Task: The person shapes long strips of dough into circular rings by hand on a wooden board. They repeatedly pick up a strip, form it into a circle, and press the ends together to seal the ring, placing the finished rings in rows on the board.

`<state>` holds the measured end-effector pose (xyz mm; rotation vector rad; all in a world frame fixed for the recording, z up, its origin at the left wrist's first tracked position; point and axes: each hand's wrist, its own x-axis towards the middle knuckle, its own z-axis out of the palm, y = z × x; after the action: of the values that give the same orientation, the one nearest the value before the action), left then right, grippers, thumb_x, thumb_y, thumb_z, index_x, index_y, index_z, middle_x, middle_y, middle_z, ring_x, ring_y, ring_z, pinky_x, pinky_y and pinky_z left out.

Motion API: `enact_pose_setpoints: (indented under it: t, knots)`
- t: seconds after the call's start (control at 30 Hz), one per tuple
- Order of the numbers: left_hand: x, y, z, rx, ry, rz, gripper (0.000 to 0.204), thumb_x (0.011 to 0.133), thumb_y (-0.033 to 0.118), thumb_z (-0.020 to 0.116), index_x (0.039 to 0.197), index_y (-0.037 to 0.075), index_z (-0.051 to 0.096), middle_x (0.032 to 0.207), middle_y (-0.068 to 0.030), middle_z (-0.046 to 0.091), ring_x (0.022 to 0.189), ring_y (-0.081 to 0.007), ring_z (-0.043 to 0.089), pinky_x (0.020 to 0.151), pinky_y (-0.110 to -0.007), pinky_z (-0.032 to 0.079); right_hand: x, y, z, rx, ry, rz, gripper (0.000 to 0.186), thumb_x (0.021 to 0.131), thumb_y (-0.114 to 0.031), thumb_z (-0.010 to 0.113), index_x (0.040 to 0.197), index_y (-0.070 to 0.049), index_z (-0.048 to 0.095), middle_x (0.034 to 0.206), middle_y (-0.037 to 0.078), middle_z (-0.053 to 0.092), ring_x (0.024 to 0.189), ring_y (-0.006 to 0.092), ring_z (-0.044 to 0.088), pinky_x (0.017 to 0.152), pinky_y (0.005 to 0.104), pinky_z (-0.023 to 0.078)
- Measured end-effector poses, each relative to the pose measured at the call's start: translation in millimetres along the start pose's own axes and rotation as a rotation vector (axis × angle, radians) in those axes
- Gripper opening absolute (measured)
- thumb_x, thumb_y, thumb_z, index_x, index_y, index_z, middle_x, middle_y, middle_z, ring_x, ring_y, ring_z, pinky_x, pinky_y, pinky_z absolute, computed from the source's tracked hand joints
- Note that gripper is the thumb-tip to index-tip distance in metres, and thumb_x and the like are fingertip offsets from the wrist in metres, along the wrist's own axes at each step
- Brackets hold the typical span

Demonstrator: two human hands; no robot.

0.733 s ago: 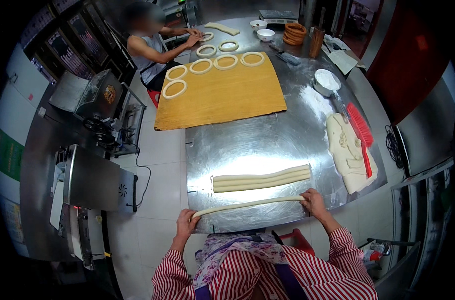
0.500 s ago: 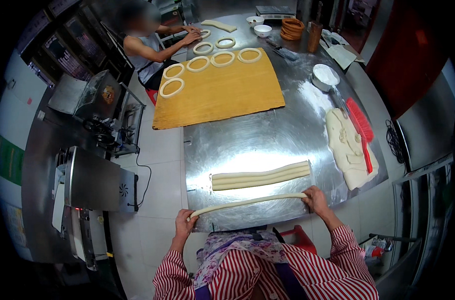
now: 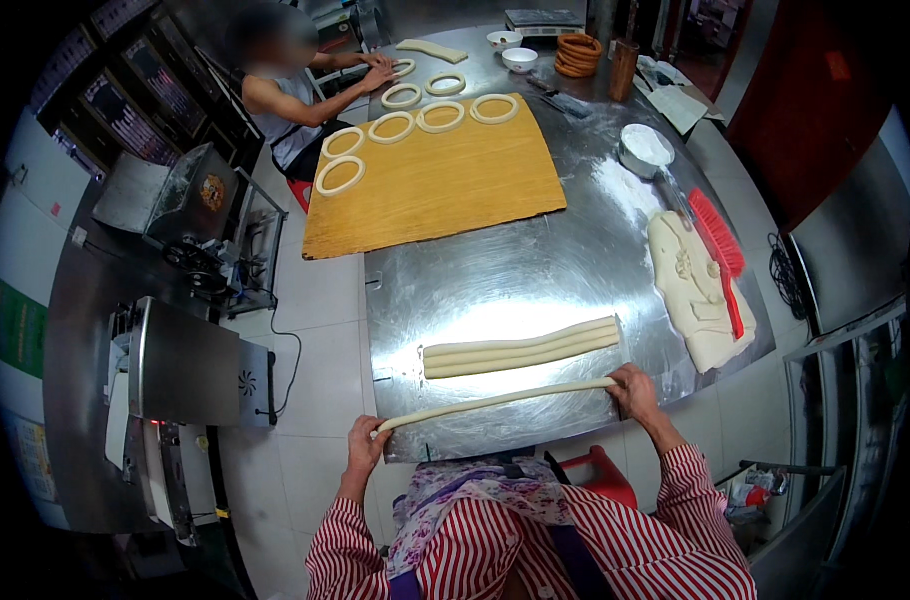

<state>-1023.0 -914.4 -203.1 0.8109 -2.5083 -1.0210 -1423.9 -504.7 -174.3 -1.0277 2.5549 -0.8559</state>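
**Dough Rope Stretched Along the Table's Near Edge**

While the left hand (image 3: 363,446) pinches one end of the long dough rope (image 3: 495,402) and the right hand (image 3: 635,392) closes its fingers around the other, the rope spans the near edge of the steel table (image 3: 495,270), just in front of three finished dough strips (image 3: 520,348) lying side by side. It looks thin and slack toward the left end, so a harder pull could tear it there, and that end, reaching past the table's corner, could droop off the edge. Compared with the earlier frames, the rope appears slightly longer and straighter, and the hands sit a little wider apart. At the far end another person presses dough beside the dough rings (image 3: 415,125) on the wooden board (image 3: 445,190).
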Motion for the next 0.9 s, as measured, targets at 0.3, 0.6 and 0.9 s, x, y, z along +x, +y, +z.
enact_pose_setpoints:
  t: [0.3,0.6,0.9]
  knots:
    - [8,22,1,0.117,-0.005,0.072,0.038,0.073,0.013,0.077,0.109,0.005,0.067,0.106,-0.0143,0.063,0.097,-0.032,0.059,0.086,-0.041,0.048,8,-29,-2,-0.233,-0.018,-0.088,0.035,0.069,-0.013,0.078,0.102,-0.008,0.071,0.096,0.01,0.065,0.093,0.0317,0.062,0.081,0.0442,0.048]
    - [51,92,70,0.104,-0.169,0.347,0.033,0.08,0.016,0.072,0.111,0.005,0.066,0.105,-0.0141,0.062,0.1,-0.0329,0.057,0.086,-0.043,0.044,38,-182,138,-0.084,-0.187,-0.499,0.039,0.073,-0.019,0.075,0.109,-0.009,0.064,0.109,0.008,0.06,0.108,0.0256,0.055,0.09,0.0423,0.039]
    - [33,52,52,0.114,-0.041,0.273,0.024,0.078,0.013,0.074,0.1,0.006,0.069,0.095,-0.0126,0.062,0.091,-0.0322,0.058,0.08,-0.043,0.046,45,-140,145,-0.005,-0.119,-0.477,0.015,0.077,-0.015,0.069,0.09,-0.008,0.068,0.086,0.009,0.06,0.087,0.0302,0.059,0.074,0.0431,0.046]
